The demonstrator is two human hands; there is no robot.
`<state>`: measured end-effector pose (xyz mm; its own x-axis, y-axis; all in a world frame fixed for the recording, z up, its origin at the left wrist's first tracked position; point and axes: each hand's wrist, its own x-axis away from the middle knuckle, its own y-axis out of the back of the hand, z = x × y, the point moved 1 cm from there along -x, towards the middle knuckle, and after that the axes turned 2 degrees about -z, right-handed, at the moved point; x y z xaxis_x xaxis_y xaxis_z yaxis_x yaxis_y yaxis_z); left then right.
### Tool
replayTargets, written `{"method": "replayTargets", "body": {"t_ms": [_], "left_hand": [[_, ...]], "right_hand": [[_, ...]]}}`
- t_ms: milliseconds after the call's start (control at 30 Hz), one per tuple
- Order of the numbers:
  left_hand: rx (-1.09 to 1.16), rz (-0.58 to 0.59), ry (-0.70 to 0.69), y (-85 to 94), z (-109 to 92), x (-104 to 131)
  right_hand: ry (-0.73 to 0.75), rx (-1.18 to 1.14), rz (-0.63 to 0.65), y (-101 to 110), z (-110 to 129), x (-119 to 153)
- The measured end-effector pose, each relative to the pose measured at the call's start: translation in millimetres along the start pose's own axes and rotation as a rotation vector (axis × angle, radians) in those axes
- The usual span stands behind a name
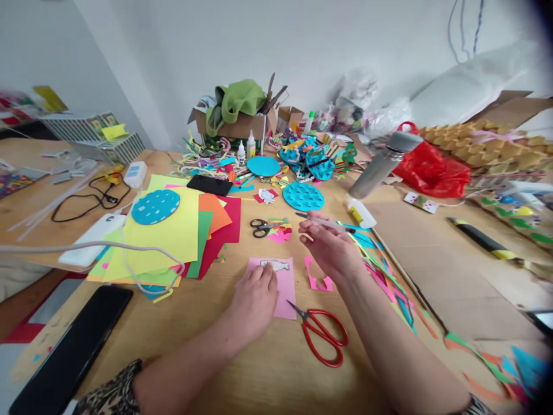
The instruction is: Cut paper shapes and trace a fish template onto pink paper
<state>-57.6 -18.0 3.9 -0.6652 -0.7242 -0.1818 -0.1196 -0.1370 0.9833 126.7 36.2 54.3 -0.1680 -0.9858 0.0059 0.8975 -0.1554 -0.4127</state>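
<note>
My left hand [256, 294] lies flat on a pink sheet [286, 294], its fingertips touching a white fish-shaped cutout [277, 264] at the sheet's top. Up and to the right, my right hand [326, 245] holds a slim pen [326, 222] raised above the table, its dark tip pointing left. Red-handled scissors [324, 336] rest with their tip on the pink sheet's right edge. A bright pink paper frame [310, 275] is beneath my right wrist. Small black scissors [261, 227] lie beyond my left hand, beside colourful paper scraps [280, 231].
Stacked coloured papers [173, 230] and a black phone [71, 346] are at the left. Blue ovals [303, 196], glue bottles [251, 144] and craft pieces stand behind. A metal bottle [382, 164], cardboard [440, 265] and paper strips [389, 276] occupy the right.
</note>
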Motion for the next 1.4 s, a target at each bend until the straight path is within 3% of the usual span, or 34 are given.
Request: {"method": "replayTargets", "body": {"t_ms": [133, 367, 633, 1067, 1167, 1333, 1400], "left_hand": [[0.002, -0.005, 0.001, -2.0, -1, 1], [-0.023, -0.072, -0.007, -8.3, -3, 2], [0.010, -0.063, 0.024, -11.7, -4, 4], [0.002, -0.010, 0.011, -10.5, -4, 2], [-0.007, -0.014, 0.005, -10.9, -4, 3], [-0.021, -0.035, 0.000, -9.3, -4, 4], [-0.018, -0.031, 0.001, -8.1, -3, 5]], "right_hand": [[0.101, 0.109, -0.022, -11, -26, -3], [0.008, 0.476, 0.064, -13, -58, 2], [0.094, 0.757, 0.132, -17, -63, 9], [0.116, 0.789, 0.146, -15, -64, 9], [0.175, 0.656, 0.034, -12, -61, 6], [0.327, 0.414, -0.336, -5, -43, -1], [0.343, 0.370, -0.390, -5, -39, -4]]}}
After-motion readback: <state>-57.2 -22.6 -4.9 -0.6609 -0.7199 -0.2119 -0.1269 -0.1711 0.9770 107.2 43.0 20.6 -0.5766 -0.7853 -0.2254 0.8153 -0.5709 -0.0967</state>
